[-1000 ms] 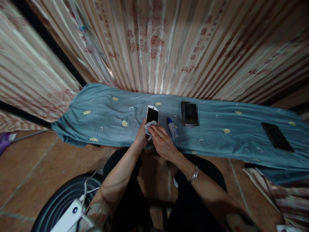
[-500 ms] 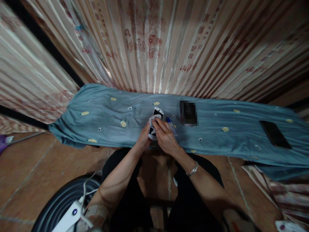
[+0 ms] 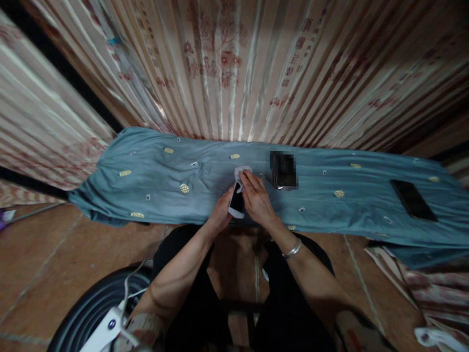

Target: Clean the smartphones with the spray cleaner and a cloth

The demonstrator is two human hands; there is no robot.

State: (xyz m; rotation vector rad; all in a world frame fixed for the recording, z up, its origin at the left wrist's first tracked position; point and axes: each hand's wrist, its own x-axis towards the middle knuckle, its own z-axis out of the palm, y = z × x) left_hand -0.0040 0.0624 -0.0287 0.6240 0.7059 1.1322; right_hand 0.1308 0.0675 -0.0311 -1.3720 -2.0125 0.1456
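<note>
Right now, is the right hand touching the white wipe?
Touching. The head view shows the right hand with its fingertips pressed on the white wipe at the top of the phone.

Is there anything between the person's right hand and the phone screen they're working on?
Yes. A small white cloth lies under the right hand, between its fingers and the white phone. The left hand holds the phone's edge directly.
</note>
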